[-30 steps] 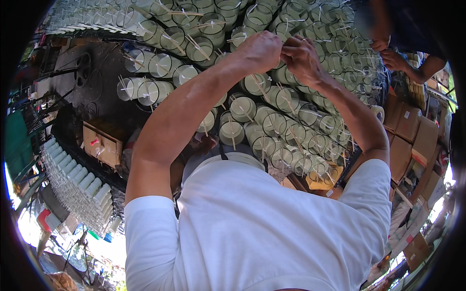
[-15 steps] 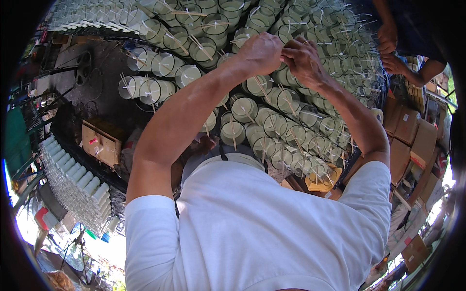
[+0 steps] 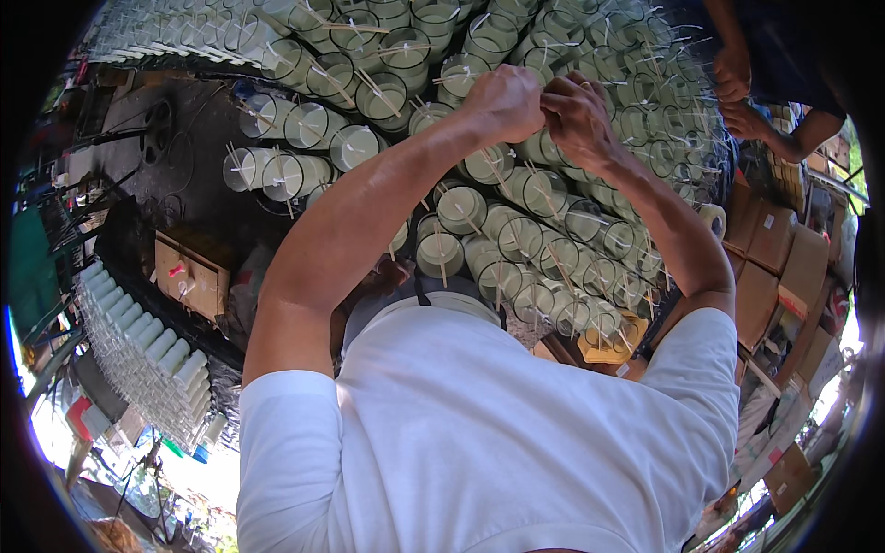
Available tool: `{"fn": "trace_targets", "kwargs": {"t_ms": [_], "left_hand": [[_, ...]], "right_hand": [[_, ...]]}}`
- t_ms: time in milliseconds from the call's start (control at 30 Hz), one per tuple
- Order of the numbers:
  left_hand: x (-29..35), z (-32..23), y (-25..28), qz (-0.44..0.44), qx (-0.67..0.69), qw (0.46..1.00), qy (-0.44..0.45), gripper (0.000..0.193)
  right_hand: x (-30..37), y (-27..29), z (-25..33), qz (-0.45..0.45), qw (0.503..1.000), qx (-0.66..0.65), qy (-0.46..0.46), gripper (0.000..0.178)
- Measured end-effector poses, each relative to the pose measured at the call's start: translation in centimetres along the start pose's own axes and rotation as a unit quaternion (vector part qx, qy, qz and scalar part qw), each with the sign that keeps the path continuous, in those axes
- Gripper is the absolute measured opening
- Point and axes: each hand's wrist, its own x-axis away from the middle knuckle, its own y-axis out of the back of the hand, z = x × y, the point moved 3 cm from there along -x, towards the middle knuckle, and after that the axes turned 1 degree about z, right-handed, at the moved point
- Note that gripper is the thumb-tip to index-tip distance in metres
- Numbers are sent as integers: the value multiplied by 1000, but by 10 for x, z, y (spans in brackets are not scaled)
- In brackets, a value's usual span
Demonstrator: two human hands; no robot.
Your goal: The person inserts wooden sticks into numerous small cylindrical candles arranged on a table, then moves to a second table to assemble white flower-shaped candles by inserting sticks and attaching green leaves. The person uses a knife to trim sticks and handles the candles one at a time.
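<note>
My left hand point(image 3: 505, 103) and my right hand point(image 3: 581, 118) meet above a dense spread of glass candle jars point(image 3: 441, 253). Both have their fingers drawn together in a pinch, almost touching each other. Whatever they grip is hidden or too small to make out. The jars hold pale wax, and many have thin wooden sticks point(image 3: 495, 166) lying across the rim with a white wick at the middle. Directly below my hands, the jar rims are partly covered by my fingers and wrists.
Another person's hands point(image 3: 745, 118) are at the far right edge of the jars. Cardboard boxes point(image 3: 772, 238) are stacked on the right. At the left are a wooden box point(image 3: 189, 276) and rows of white cylinders point(image 3: 152, 332). A yellow package point(image 3: 616, 339) lies near the front jars.
Both hands have shifted very slightly to the right, still pinched close together. The jars look the same.
</note>
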Motion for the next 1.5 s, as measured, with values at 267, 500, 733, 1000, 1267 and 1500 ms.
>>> {"fn": "trace_targets", "kwargs": {"t_ms": [267,500,733,1000,1267,1500], "left_hand": [[20,28,13,-131,-43,986,-97,17],[31,27,4,-99,-125,978,-131,23],[24,33,-4,-91,-132,973,-166,19],[29,31,-3,-98,-150,965,-193,11],[28,35,-7,-102,-132,969,-180,13],[46,36,21,-232,-27,960,-157,54]], "right_hand": [[-2,9,5,37,999,3,-28,21],[-10,6,13,33,999,-34,-5,21],[-11,1,14,68,997,-28,31,14],[-14,-6,11,98,993,-39,60,20],[-19,0,3,136,987,-67,59,23],[-19,31,-1,57,995,-88,-2,32]]}}
